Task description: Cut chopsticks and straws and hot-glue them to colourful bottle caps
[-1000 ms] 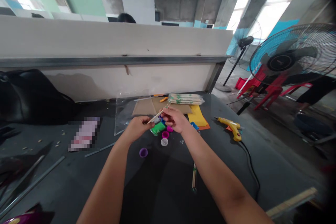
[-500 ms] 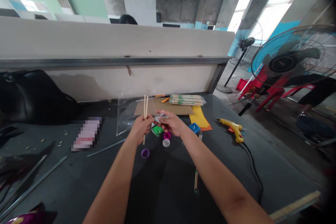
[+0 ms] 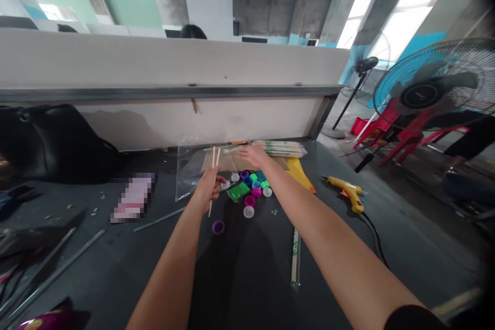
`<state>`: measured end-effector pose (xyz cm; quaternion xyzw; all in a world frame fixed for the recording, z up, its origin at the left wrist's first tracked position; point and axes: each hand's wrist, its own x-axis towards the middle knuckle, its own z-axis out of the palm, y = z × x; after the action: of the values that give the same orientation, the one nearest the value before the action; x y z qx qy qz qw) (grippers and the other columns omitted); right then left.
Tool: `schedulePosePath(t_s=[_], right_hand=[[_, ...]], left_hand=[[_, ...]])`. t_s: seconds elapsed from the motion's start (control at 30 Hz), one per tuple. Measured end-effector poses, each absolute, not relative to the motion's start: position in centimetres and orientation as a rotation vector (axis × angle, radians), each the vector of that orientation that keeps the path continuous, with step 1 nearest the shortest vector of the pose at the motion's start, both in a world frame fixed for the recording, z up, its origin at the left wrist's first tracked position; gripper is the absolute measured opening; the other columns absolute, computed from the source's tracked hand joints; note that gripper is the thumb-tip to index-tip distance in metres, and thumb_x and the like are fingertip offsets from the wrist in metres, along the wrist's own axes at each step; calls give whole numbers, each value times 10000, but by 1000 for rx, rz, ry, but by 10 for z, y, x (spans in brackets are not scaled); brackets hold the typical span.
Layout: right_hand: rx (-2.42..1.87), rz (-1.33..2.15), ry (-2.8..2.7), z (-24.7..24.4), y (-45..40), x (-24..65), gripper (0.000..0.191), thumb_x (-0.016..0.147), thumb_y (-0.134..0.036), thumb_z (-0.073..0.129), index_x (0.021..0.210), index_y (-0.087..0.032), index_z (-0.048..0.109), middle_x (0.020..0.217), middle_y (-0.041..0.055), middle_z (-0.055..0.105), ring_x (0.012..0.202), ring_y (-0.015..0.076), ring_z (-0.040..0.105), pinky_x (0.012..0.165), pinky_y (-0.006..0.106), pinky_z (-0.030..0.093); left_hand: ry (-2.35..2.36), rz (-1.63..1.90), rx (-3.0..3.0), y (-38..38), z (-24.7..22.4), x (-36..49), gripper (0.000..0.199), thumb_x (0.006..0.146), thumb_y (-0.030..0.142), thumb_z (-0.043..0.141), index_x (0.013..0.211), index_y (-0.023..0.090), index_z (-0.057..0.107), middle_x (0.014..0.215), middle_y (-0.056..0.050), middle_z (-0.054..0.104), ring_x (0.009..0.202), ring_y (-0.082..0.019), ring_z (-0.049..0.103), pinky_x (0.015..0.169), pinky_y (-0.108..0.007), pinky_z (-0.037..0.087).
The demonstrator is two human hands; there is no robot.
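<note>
While left hand (image 3: 208, 193) grips upright chopsticks (image 3: 215, 157), tips up, right hand (image 3: 253, 155) open, over clear plastic (image 3: 189, 170)

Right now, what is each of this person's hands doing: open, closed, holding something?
Left hand: closed, holding two wooden chopsticks.
Right hand: fingers stretched forward over a clear plastic bag; whether it holds anything cannot be told.

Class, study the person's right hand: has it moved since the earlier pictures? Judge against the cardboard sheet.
Yes: the right hand has moved forward, now over the cardboard sheet, beside the wrapped chopstick bundle.
</note>
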<state>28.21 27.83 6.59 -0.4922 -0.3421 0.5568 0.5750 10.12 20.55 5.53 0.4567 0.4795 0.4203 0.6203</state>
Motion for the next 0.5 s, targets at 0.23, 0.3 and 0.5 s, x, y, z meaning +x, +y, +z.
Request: schedulePosePath(t_s=[0.23, 0.3, 0.5], right_hand=[[-1203, 1286, -978, 67, 201, 277, 143, 745, -235, 681, 864, -166, 638, 715, 17, 664, 578, 117, 596, 446, 188, 426], [-1068, 1332, -1029, 65, 180, 276, 214, 740, -324, 682, 877, -162, 655, 757, 20, 665, 588, 105, 587, 434, 174, 408], [-986, 1186, -1050, 65, 157, 283, 304, 676, -412, 721, 811, -140, 693, 654, 8, 628, 559, 103, 557, 446, 197, 433]], left_hand=[[885, 756, 1178, 198, 63, 98, 290, 806, 425, 558, 821, 139, 600, 603, 35, 454, 407, -22, 264, 361, -137, 121], [835, 669, 1243, 192, 65, 101, 310, 796, 447, 580, 814, 139, 605, 588, 41, 441, 415, -24, 258, 367, -138, 121], [790, 461, 1438, 178, 73, 109, 354, 782, 491, 609, 784, 138, 598, 613, 10, 528, 443, -46, 338, 391, -163, 256]])
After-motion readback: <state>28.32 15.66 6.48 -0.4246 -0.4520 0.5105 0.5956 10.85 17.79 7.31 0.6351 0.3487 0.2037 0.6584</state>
